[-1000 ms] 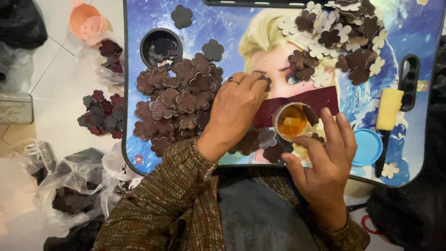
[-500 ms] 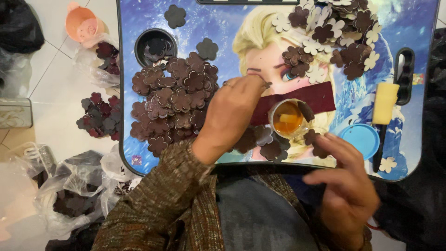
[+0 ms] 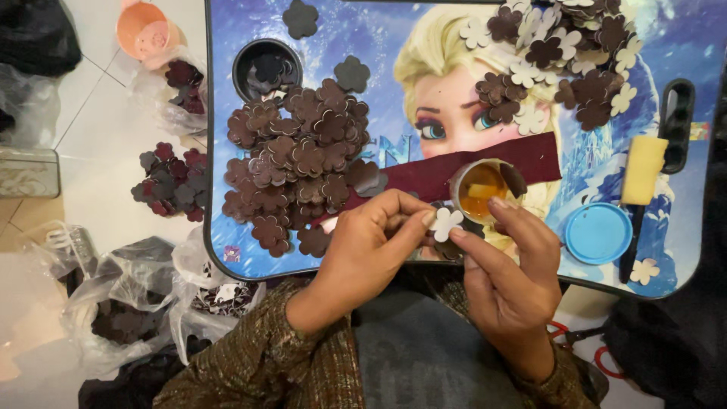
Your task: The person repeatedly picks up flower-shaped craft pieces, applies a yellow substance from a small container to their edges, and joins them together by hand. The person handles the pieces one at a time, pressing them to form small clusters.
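While both hands pinch the pale flower cutout (image 3: pixel 445 223) | left hand (image 3: pixel 363 254) fingers closed on it | right hand (image 3: pixel 509 276) fingertips too | you keep it flat near the glue pot (image 3: pixel 481 189).

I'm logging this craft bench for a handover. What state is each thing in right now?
Flower cutout: pinched between both hands, pale side up.
Left hand: fingers closed on the cutout.
Right hand: fingers on the cutout's edge.
Glue cup: open, amber liquid inside.
Blue lid: off, lying flat.
Dark flower pile: loose heap.
Maroon strip: lying flat.
Lap tray: level.
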`<action>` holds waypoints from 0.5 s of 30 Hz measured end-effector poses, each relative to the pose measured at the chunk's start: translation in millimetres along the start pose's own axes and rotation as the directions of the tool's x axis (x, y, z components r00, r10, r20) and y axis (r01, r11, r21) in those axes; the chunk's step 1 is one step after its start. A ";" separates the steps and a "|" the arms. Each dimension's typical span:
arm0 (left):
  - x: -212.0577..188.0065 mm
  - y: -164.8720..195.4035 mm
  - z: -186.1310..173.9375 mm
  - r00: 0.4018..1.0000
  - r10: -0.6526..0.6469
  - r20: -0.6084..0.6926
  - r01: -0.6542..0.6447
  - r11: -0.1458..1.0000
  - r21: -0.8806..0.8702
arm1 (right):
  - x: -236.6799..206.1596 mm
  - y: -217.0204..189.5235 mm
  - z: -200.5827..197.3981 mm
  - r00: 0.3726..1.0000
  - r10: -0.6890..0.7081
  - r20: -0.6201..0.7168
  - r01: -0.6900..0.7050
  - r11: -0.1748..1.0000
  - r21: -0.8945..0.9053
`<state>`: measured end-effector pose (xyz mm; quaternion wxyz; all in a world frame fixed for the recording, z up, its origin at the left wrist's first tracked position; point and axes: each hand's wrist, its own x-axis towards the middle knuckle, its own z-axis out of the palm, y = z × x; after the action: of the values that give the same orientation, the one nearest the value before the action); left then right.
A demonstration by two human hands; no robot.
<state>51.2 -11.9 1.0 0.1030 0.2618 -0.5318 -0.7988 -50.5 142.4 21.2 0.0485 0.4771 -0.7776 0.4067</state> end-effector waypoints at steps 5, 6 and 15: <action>-4.8 0.2 0.4 0.999 -0.045 0.004 0.045 0.999 0.018 | 0.0 0.3 3.4 0.999 -0.033 0.016 0.034 0.999 -0.036; -4.9 0.1 -0.1 0.999 -0.045 0.004 0.045 0.999 0.028 | 0.1 0.6 3.8 0.998 -0.051 0.023 0.052 0.998 -0.047; -4.7 -4.1 -2.3 0.998 -0.024 0.051 0.026 0.999 -0.045 | -0.9 1.5 4.5 0.997 -0.063 0.037 0.067 0.992 -0.109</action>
<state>56.8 -9.9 -2.0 0.0855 0.2457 -0.5125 -0.8183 -49.8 140.4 17.0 0.0749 0.5055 -0.7836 0.3534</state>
